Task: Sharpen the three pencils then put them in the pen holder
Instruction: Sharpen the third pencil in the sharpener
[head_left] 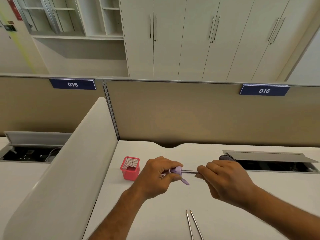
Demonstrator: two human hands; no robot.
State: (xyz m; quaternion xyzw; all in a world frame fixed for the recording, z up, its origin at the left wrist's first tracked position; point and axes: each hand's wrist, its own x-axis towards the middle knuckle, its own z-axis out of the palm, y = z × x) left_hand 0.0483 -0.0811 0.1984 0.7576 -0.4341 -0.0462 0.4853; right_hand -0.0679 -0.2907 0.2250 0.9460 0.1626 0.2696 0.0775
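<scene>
My left hand (pixel 160 174) grips a small lilac sharpener (pixel 179 171) above the white desk. A grey pencil (pixel 190 171) runs level from the sharpener to my right hand (pixel 225 179), whose fingers pinch its other end. The pencil's tip is hidden inside the sharpener. Two more pencils (pixel 193 224) lie side by side on the desk at the bottom, with pointed tips facing away from me. The red mesh pen holder (pixel 130 168) stands upright just left of my left hand, and I see nothing in it.
A white side divider (pixel 72 170) bounds the desk on the left, a tan partition (pixel 199 115) at the back. An open cable tray with a raised lid (pixel 270 157) lies at the right rear. A dark round object (pixel 226 157) peeks out behind my right hand.
</scene>
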